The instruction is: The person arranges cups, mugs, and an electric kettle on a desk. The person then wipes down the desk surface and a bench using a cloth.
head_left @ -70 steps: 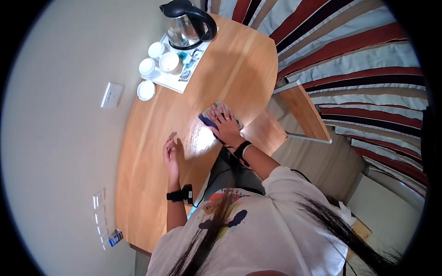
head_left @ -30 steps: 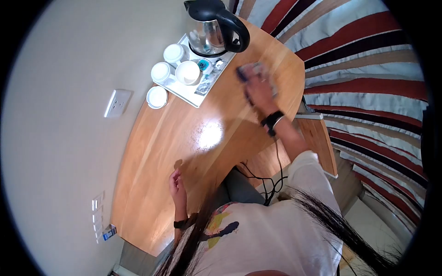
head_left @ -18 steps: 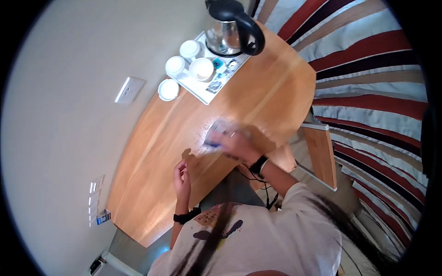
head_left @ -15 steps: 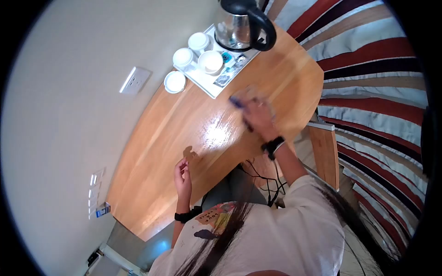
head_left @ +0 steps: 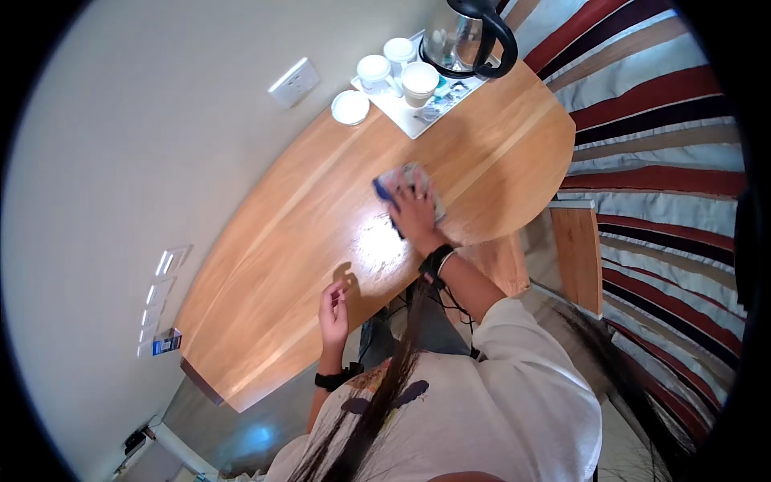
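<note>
On the wooden table (head_left: 297, 217) lies a folded cloth (head_left: 408, 173), patterned and pale with a dark blue edge. My right hand (head_left: 414, 210) presses down on it from above, fingers over the fabric. Just left of the hand, a bright patch of reflected light shows on the streaky tabletop. My left hand (head_left: 335, 313) hovers by the table's near edge, holding nothing, its fingers loosely bent and a little apart. Each wrist wears a black band.
At the far end a white tray (head_left: 415, 128) carries an electric kettle (head_left: 458, 40), several white cups and small packets. A lidded white container (head_left: 350, 108) sits beside it. Wall sockets (head_left: 294, 82) are at left; a striped curtain (head_left: 658, 153) hangs at right.
My right hand has slid the cloth toward the left and slightly nearer to me. The left hand stays raised by the edge. The view has shifted, so the tray appears farther up and right.
</note>
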{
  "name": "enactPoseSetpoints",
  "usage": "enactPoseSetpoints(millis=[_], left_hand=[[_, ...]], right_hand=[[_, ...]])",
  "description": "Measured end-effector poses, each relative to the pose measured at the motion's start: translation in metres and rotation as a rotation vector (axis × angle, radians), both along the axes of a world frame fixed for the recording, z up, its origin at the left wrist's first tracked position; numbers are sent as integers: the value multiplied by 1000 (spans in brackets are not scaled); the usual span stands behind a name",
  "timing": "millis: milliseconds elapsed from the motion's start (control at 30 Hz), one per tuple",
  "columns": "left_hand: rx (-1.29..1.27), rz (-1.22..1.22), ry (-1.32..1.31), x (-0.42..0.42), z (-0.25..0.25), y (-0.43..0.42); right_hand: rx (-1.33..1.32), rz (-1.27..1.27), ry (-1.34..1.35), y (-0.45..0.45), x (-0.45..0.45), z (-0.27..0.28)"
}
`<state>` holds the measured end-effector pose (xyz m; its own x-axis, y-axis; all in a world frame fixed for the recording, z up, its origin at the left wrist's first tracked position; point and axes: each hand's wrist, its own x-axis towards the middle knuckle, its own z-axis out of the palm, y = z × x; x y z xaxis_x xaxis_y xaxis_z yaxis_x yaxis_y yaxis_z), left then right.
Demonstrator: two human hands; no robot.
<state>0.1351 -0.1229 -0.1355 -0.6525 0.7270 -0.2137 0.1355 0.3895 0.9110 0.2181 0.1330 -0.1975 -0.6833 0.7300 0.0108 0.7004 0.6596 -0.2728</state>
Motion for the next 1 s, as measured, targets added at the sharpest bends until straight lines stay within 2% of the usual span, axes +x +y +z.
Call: enactPoseSetpoints(millis=[33, 133, 200, 233, 267, 300, 333, 400, 467, 533, 600, 667, 733, 800, 833, 867, 933, 967, 1000], left_hand=[[-3, 18, -69, -1, 10, -8], [2, -51, -2, -14, 30, -42], [51, -91, 33, -34, 51, -62], [27, -45, 5, -50, 74, -72], [3, 1, -29, -67, 91, -82], [55, 33, 112, -92, 98, -97], [108, 73, 250, -116, 104, -112], [255, 152, 340, -137, 153, -132], [374, 179, 354, -139, 189, -160], [513, 195, 377, -137, 204, -174], [502, 277, 383, -123, 195, -201], [462, 272, 335, -109, 165, -216], [433, 251, 178, -93, 139, -219], [429, 199, 128, -72, 131, -207], [405, 182, 84, -61, 131, -199], [414, 153, 72, -54, 132, -188], [525, -25, 83, -39, 137, -158], [515, -86, 138, -32, 143, -144], [507, -148, 188, -24, 152, -127]], right_hand=[[-25, 57, 30, -30, -3, -7], [-89, 241, 167, -111, 2, -5], [-225, 242, 253, -150, 13, 1], [-196, 231, 267, -162, 18, 0], [-303, 222, 274, -171, 25, -2], [-411, 215, 276, -179, 36, 2], [-386, 210, 277, -181, 50, 19], [-1347, 90, 262, -178, 82, 68], [-1602, -224, 506, -184, 124, 71], [-1705, -480, 980, -195, 169, 104], [-1650, -665, 1595, -206, 207, 150], [-1394, -701, 2051, -207, 261, 154], [-1028, -687, 2383, -215, 312, 152], [-749, -777, 2570, -227, 354, 152], [-657, -620, 2537, -235, 373, 156], [-613, -622, 2549, -245, 389, 158], [-403, -886, 2491, -270, 406, 180], [-385, -779, 2611, -282, 420, 184], [-335, -848, 2620, -286, 426, 196]])
